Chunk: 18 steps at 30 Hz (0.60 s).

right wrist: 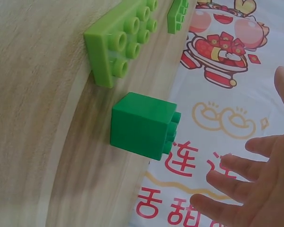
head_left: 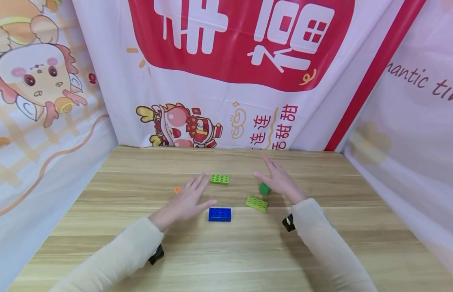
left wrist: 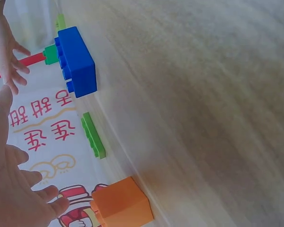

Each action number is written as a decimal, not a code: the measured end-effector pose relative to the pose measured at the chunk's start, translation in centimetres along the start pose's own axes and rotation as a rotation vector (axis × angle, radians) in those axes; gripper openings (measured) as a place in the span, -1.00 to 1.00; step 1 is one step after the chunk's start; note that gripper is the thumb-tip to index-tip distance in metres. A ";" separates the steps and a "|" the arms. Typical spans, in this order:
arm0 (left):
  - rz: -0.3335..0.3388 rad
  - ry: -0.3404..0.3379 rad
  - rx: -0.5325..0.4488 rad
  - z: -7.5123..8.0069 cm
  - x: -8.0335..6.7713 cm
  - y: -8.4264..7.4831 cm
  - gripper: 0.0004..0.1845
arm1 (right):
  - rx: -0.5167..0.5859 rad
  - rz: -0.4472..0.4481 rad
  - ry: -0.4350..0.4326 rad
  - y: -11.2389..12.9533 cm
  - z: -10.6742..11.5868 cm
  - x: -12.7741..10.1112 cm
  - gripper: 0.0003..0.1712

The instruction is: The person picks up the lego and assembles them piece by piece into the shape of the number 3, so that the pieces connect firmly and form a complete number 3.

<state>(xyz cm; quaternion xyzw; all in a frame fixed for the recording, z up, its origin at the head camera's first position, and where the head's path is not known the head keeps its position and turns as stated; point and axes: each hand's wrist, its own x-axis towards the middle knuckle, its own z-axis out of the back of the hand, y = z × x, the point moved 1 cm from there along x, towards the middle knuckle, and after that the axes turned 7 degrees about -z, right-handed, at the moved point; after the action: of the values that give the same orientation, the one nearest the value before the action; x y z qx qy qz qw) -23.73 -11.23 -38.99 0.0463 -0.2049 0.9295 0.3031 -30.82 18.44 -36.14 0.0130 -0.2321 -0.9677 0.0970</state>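
Observation:
My left hand (head_left: 190, 196) hovers open, fingers straight, just left of a blue brick (head_left: 219, 214) and partly covers an orange brick (head_left: 177, 189). My right hand (head_left: 275, 178) is also open, spread just right of a dark green cube (head_left: 264, 188). A light green flat brick (head_left: 257, 203) lies in front of the cube and another one (head_left: 219, 179) lies farther back. The left wrist view shows the blue brick (left wrist: 75, 61), a green flat brick (left wrist: 93, 135) and the orange brick (left wrist: 123, 205). The right wrist view shows the dark green cube (right wrist: 142, 125) near my fingers (right wrist: 236, 184), not touching.
The bricks lie on a wooden table (head_left: 226, 255). Printed cloth banners (head_left: 226, 81) wall the table at the back and on both sides. Each wrist carries a small black camera (head_left: 288, 222).

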 end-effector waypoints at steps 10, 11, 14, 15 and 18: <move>0.000 0.043 -0.032 -0.5 -0.4 -0.1 -0.13 | 0.056 -0.049 0.028 -1.0 -0.3 -0.3 -0.04; 0.000 0.050 -0.030 -0.6 -0.4 -0.1 -0.13 | 0.060 -0.049 0.033 -1.1 -0.3 -0.3 -0.04; -0.002 0.074 -0.027 -0.9 -0.5 -0.1 -0.14 | 0.067 -0.061 0.050 -1.6 -0.6 -0.4 -0.01; -0.005 0.080 -0.022 -1.1 -0.5 0.0 -0.14 | 0.068 -0.064 0.053 -1.7 -0.7 -0.3 0.00; -0.013 0.096 -0.025 -1.4 -0.7 0.1 -0.14 | 0.075 -0.070 0.062 -2.1 -0.8 -0.3 0.04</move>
<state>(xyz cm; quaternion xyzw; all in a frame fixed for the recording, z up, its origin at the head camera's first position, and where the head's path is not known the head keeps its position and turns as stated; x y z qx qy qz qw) -23.21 -11.10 -40.41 -0.0008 -0.2016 0.9260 0.3193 -30.82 19.99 -37.82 0.0547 -0.2645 -0.9603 0.0696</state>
